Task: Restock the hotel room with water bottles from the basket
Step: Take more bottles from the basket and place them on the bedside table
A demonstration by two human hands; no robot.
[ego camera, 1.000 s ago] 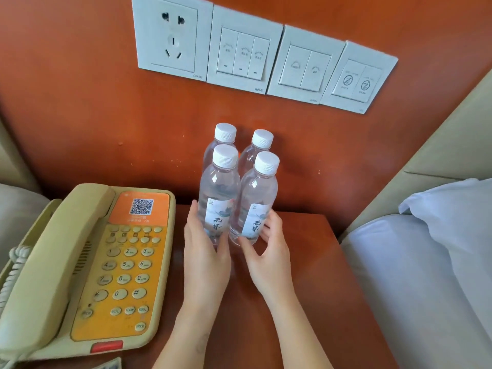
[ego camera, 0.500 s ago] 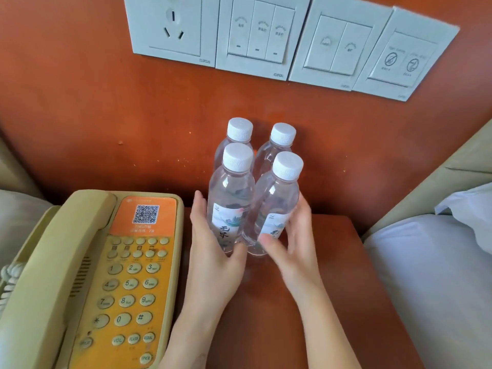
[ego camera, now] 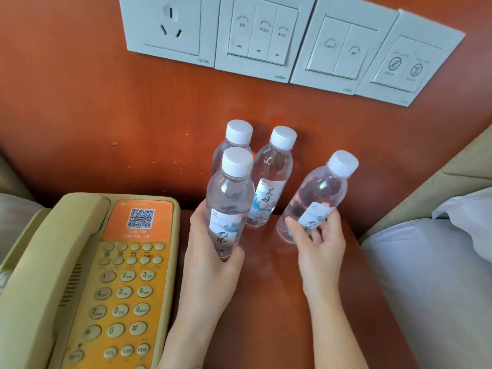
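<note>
Water bottles [ego camera: 271,179] have left their tight cluster: right hand [ego camera: 319,246] grips one pulled right, tilted; left hand [ego camera: 210,259] grips the near-left one; placement unfinished

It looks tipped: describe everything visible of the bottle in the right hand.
The bottle is clear plastic, seemingly full of water, with a white ribbed cap and a white label showing a painted scene and dark characters. It leans right, apart from the other three bottles. The right hand grips its lower part over the label. Whether its base touches the table is unclear.
</note>
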